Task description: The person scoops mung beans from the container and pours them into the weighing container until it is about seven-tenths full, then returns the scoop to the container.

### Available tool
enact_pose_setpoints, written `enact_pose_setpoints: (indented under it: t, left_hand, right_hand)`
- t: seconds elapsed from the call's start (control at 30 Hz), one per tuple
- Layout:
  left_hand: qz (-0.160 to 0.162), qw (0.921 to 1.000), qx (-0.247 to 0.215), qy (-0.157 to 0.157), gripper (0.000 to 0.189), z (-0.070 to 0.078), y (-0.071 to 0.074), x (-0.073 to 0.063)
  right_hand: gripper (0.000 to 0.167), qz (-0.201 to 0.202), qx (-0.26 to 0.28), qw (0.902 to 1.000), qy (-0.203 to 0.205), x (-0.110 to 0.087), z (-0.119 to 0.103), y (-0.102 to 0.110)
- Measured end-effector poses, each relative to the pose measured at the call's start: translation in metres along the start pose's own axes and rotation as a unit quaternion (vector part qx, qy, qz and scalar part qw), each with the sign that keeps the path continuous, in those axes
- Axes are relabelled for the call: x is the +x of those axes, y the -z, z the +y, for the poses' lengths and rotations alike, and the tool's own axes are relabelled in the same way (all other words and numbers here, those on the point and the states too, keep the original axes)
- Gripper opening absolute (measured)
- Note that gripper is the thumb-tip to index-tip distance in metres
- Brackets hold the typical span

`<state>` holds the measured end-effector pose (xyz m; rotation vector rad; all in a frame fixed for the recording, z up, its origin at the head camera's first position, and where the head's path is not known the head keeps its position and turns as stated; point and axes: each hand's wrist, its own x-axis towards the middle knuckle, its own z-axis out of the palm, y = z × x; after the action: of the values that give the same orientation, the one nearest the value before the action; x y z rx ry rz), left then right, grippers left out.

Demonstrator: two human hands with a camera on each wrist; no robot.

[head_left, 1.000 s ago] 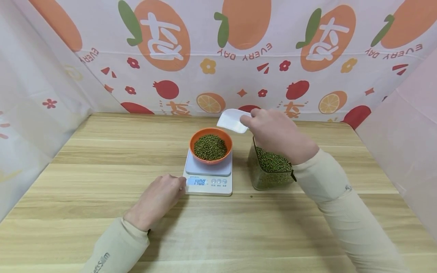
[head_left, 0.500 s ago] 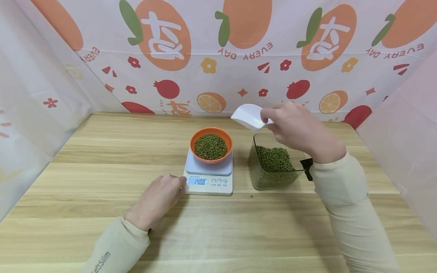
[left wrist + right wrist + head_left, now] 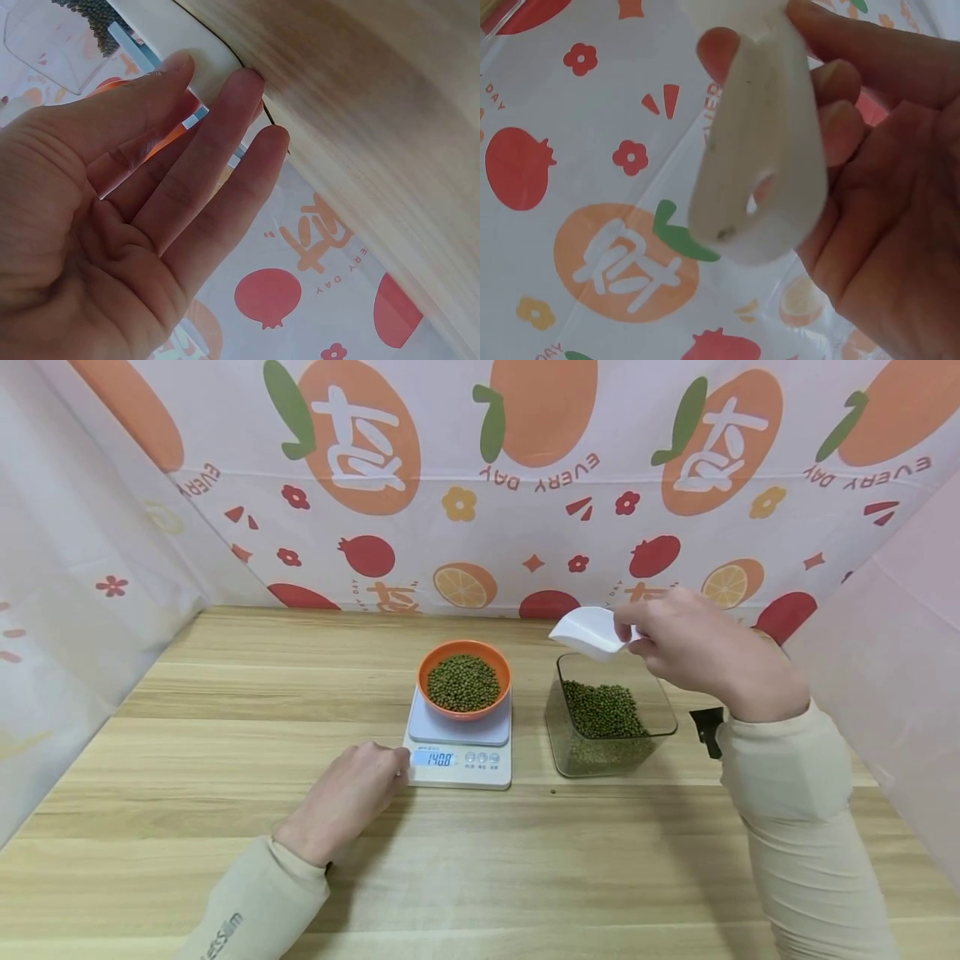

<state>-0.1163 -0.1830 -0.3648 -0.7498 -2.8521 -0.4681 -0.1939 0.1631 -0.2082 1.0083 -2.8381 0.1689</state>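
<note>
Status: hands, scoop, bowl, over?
Right hand grips scoop near container. Left hand at scale. Orange bowl of beans on scale, display 140.8. No obstruction seen.

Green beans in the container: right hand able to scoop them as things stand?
Probably yes: the right hand holds the scoop near the uncovered container, and nothing visible blocks its open top above the green beans.

The scoop looks like smooth white plastic. The orange bowl is shiny, like plastic. The see-through box is glossy. The scale looks smooth. The surface looks like wood. The sleeves are cloth.
</note>
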Motion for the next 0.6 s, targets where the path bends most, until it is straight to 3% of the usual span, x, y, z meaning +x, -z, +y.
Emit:
enact_pose_setpoints:
  t: [0.33, 0.6]
  left_hand:
    - [-0.004, 1.0, -0.003, 0.001, 0.045, 0.001, 0.0, 0.0]
    - [-0.008, 0.9999, 0.001, 0.008, 0.039, 0.003, 0.002, 0.0]
  right_hand:
    - [0.021, -0.044, -0.001, 0.9989, -0.018, -0.005, 0.014, 0.004]
    - [0.024, -0.082, 0.006, 0.995, -0.056, -0.01, 0.019, 0.005]
